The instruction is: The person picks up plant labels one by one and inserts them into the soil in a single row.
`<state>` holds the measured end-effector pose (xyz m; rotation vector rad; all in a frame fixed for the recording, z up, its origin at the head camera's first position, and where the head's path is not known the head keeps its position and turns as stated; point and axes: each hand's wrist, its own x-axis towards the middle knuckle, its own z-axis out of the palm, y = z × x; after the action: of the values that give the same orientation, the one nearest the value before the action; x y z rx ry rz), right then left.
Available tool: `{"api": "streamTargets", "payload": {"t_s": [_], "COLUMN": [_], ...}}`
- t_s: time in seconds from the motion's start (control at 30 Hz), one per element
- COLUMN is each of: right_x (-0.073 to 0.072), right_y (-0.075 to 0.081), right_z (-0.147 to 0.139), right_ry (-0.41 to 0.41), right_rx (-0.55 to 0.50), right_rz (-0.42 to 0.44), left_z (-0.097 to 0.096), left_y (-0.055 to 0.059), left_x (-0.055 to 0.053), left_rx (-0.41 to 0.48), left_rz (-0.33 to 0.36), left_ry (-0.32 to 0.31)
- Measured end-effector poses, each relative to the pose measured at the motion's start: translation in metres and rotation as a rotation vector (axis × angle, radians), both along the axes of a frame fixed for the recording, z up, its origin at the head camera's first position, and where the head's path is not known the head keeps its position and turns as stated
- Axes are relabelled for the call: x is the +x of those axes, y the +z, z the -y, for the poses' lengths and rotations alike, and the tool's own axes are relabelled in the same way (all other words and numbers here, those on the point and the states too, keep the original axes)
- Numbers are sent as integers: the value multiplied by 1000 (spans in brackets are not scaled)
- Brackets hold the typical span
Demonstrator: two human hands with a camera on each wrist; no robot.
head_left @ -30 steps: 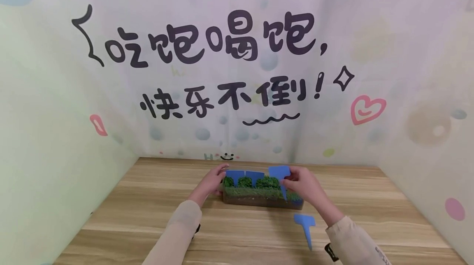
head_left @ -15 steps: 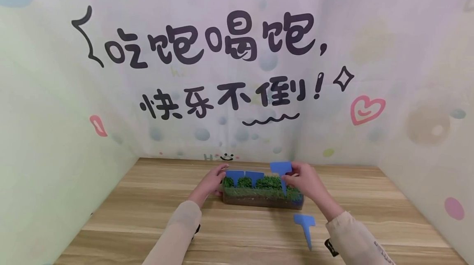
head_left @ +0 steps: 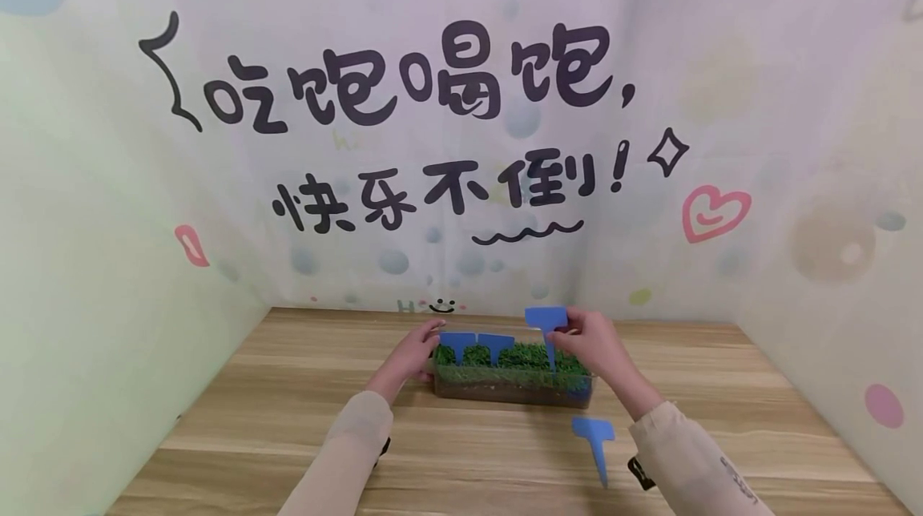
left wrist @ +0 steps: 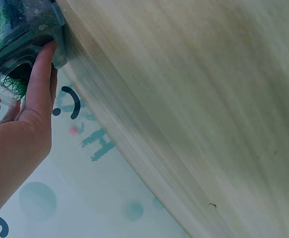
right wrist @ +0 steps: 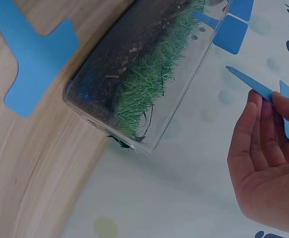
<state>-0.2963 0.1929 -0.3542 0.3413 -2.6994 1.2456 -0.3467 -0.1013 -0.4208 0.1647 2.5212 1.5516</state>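
Observation:
A clear plastic planter box (head_left: 512, 394) holds dark soil and green grass (head_left: 525, 354). My left hand (head_left: 413, 352) holds the box's left end; in the left wrist view an index finger (left wrist: 41, 74) lies along its wall. My right hand (head_left: 593, 346) pinches a blue T-shaped plant label (head_left: 546, 317) by its stem, above the right part of the box. In the right wrist view the label's pointed tip stands apart from the grass. Two blue labels (head_left: 458, 340) stand side by side in the grass at the left.
Another blue plant label (head_left: 594, 434) lies on the wooden table (head_left: 476, 452), in front of the box's right end. Behind the table hangs a printed cloth backdrop (head_left: 447, 268) with black lettering.
My right hand has lifted the blue plant label upward, so its tip is now higher over the box. The left hand and the box have stayed still.

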Motion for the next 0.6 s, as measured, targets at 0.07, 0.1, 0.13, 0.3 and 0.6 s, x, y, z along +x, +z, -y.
{"api": "streamTargets", "payload": {"t_s": [0.07,0.1,0.13,0.3,0.6], "right_x": [-2,-4,-4,-8,-14], "right_y": [0,-1,-1,-2,-6], "right_z": [0,0,0,1,4], "right_ry": [-5,-7,-6,-12,-20], "right_rx": [-9,-14,-19,-35,-45], "right_rz": [2,2,2,-1,2], "left_z": [0,0,0,0,0], "left_y": [0,0,0,0,1], "left_x": [0,0,0,0,1], "left_rx": [0,0,-2,-1,0], "left_rz": [2,3,2,1,0], "left_ry": [1,2,1,1,2]}}
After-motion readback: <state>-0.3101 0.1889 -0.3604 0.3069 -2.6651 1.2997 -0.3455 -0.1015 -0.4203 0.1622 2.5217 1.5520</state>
